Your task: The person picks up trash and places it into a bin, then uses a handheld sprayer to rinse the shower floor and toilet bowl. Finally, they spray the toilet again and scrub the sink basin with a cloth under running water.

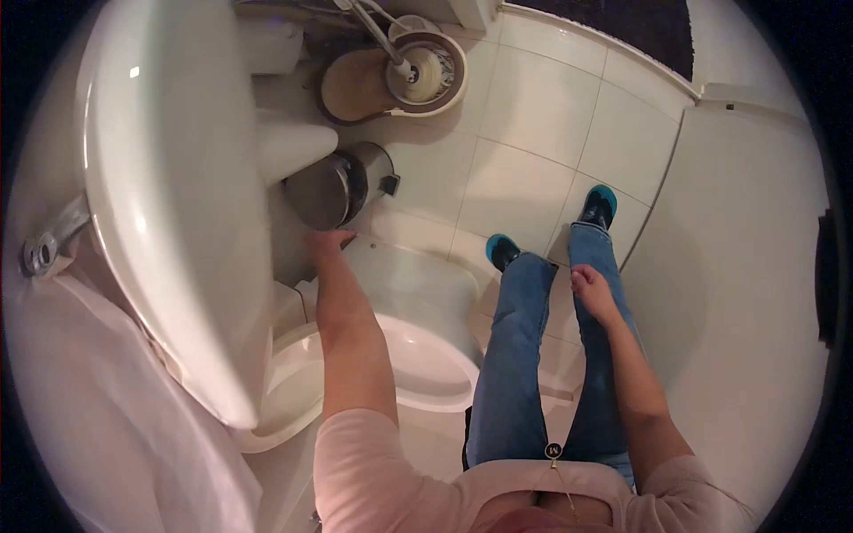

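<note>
My left arm reaches down across the white toilet (404, 280), past its bowl. At the far end, my left hand (327, 240) is low beside the toilet's outer side, close to the metal pedal bin (320, 191). That hand looks small and blurred, its fingers mostly hidden, and I cannot tell what it holds, if anything. Over the shin of my jeans (520, 338) hangs my right hand (589, 286), its fingers curled in with nothing showing in them.
A large white washbasin (178, 178) with a chrome tap (53, 244) fills the left. Beyond the bin stands a mop bucket (355, 84) with a mop (418, 75) in its wringer. White tiles (533, 98) cover the floor. A white panel (737, 266) runs along the right.
</note>
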{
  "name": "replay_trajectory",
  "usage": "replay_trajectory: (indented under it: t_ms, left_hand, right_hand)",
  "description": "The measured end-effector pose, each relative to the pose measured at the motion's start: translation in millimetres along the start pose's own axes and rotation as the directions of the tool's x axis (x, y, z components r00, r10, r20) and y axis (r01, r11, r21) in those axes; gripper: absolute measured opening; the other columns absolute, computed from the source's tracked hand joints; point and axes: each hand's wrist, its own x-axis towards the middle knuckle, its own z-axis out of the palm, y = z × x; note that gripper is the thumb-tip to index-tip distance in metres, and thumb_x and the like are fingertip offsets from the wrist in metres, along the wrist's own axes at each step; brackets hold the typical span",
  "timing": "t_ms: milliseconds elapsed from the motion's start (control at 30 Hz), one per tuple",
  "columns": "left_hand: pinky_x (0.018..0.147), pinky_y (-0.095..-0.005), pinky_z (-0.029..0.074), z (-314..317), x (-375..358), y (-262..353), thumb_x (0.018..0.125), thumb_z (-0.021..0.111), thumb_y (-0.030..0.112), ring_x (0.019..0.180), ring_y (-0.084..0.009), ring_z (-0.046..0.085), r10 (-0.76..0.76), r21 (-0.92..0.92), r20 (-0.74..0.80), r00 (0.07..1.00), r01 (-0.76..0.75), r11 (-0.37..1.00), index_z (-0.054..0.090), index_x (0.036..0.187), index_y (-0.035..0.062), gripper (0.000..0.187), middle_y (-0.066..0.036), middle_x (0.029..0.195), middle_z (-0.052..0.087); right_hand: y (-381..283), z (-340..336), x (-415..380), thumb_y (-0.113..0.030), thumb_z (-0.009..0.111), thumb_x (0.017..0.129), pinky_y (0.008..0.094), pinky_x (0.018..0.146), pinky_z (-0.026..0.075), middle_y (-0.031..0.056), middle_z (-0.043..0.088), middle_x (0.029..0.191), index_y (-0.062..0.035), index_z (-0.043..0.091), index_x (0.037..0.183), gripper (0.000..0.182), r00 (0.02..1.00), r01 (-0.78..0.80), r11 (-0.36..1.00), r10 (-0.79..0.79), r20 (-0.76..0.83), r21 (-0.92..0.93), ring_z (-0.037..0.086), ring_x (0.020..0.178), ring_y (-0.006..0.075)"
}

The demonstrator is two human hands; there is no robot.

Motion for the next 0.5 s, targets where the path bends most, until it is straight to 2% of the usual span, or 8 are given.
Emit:
replay_trajectory:
  t_ms: [67,167,233,333,500]
  left_hand:
    - [0.097,-0.0480,0.026,1,15,-10,0.082,0.037,0.054,0.118,-0.0287,0.029,0.022,0.001,-0.006,1.000,-0.022,1.000,0.034,0.125,0.0124,0.060,-0.007,0.129,0.034]
    - [0.098,-0.0484,0.024,19,17,-2,0.081,0.036,0.054,0.122,-0.0285,0.026,0.021,-0.051,-0.034,0.999,-0.022,0.998,0.033,0.128,0.0139,0.061,-0.006,0.132,0.031]
    - [0.099,-0.0486,0.023,33,1,17,0.081,0.036,0.055,0.124,-0.0284,0.024,-0.007,-0.092,-0.049,0.999,0.002,0.996,0.031,0.129,0.0150,0.063,-0.005,0.135,0.029]
    - [0.100,-0.0491,0.021,43,-16,43,0.081,0.036,0.055,0.127,-0.0283,0.022,-0.044,-0.041,-0.031,0.999,0.043,0.998,0.029,0.132,0.0166,0.064,-0.004,0.139,0.027]
    - [0.097,-0.0484,0.027,14,6,14,0.081,0.038,0.049,0.126,-0.0258,0.021,-0.066,0.135,0.032,0.997,0.061,0.989,0.030,0.131,0.0171,0.060,-0.002,0.138,0.025]
  right_hand:
    - [-4,4,-5,-0.021,0.050,0.084,0.0319,0.069,0.046,0.0152,0.061,0.083,0.0002,0.055,0.100,0.027,0.997,0.070,0.971,-0.071,0.003,-0.229,0.059,0.077,0.0235]
    - [1,7,-5,-0.022,0.051,0.084,0.0368,0.075,0.045,0.0199,0.060,0.091,0.0002,0.055,0.100,0.028,0.997,0.074,0.951,-0.081,-0.011,-0.300,0.058,0.086,0.0324]
    - [-1,7,-5,-0.022,0.051,0.083,0.0378,0.076,0.045,0.0204,0.060,0.092,0.0002,0.055,0.099,0.027,0.993,0.101,0.928,-0.113,-0.013,-0.359,0.057,0.088,0.0339]
    - [1,9,2,-0.022,0.050,0.084,0.0368,0.074,0.045,0.0200,0.060,0.091,0.0001,0.055,0.099,0.027,0.986,0.152,0.900,-0.165,0.005,-0.409,0.058,0.087,0.0335]
    - [-10,21,5,-0.022,0.050,0.084,0.0358,0.076,0.045,0.0193,0.060,0.092,0.0002,0.055,0.099,0.028,0.989,0.138,0.912,-0.148,0.004,-0.387,0.058,0.088,0.0323]
